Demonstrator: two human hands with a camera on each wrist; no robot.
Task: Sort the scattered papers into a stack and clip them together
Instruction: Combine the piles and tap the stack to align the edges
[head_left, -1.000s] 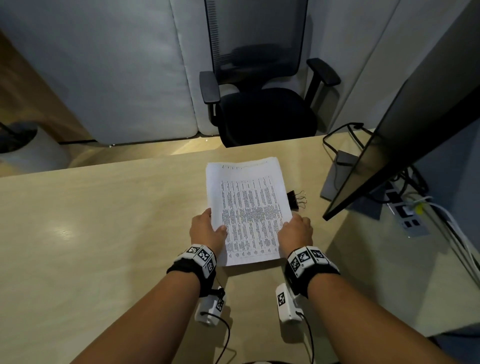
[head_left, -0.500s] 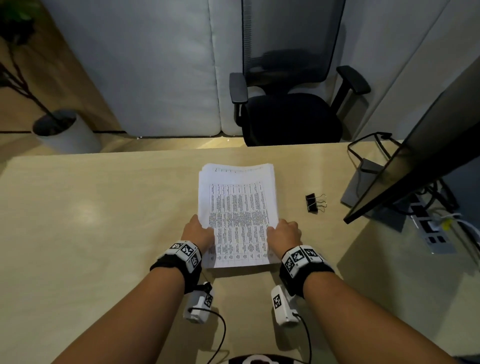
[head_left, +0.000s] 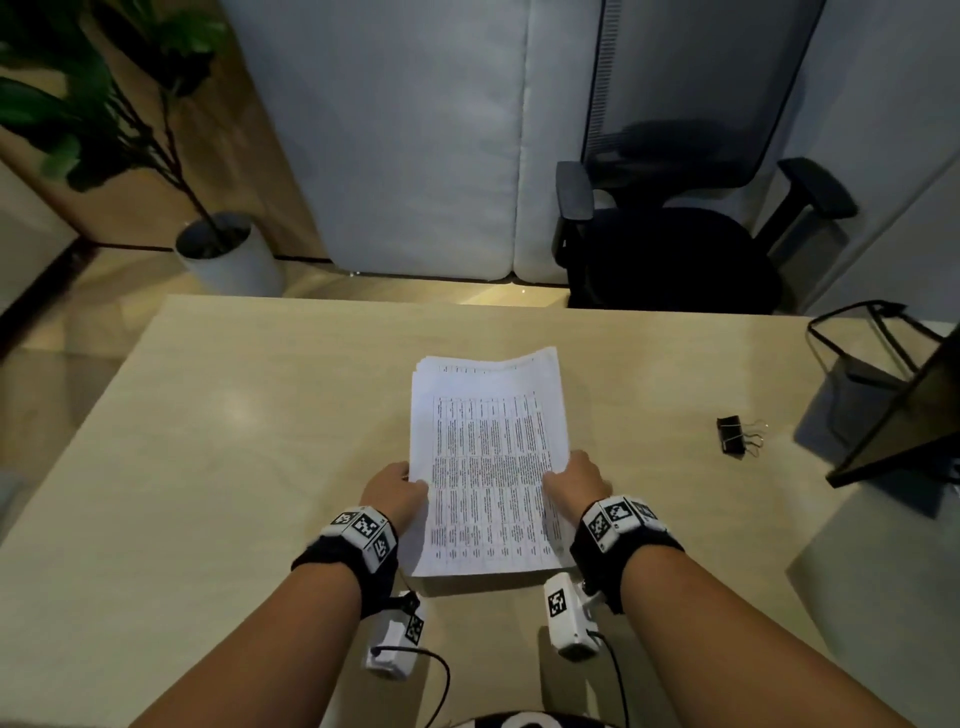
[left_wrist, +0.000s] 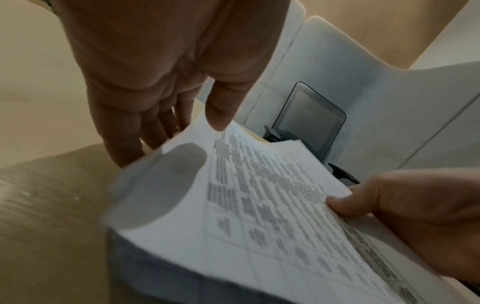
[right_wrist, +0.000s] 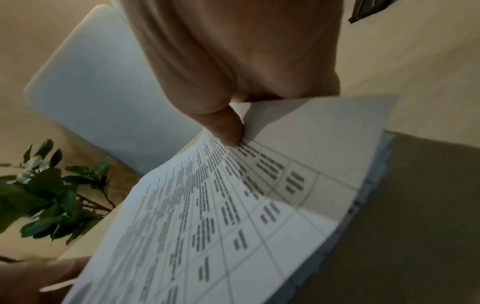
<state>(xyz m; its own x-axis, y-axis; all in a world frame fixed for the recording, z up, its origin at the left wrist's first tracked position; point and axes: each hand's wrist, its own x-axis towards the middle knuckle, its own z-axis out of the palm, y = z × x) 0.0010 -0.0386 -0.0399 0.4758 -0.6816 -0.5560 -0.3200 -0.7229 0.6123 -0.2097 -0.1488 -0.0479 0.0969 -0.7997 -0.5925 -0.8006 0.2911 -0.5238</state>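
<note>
Closest to me, both my wrists sit low over the desk (head_left: 234, 467), and between them I have the stack of papers (head_left: 485, 467). My left hand (head_left: 395, 491) pinches the stack's left edge, thumb on top of the printed sheet and the other fingers (left_wrist: 155, 123) reaching down beside or under it; the wrist view is blurred there, so I can't say exactly how far under they go. My right hand (head_left: 576, 483) does the same on the right edge, thumb pressed onto the table of text, fingers tucked beneath. The near end looks lifted off the desk, with shadow under it.

Moving out, the stack's long axis runs straight away from me, toward the far edge of the desk. Its far end isn't square yet: several sheets peek out in steps at the top, so I judge the stack needs more tapping before it is ready to clip.

Now the part that matters. The binder clip (head_left: 736, 435) lies on the desk off to my right, well apart from the papers and roughly level with their middle. My right hand is clearly the nearer one, so I'd expect the left to keep the stack while the right goes for the clip.

Farther right, the monitor (head_left: 904, 415) overhangs that corner; beyond the desk stand an office chair (head_left: 675, 249) and a potted plant (head_left: 228, 254).
</note>
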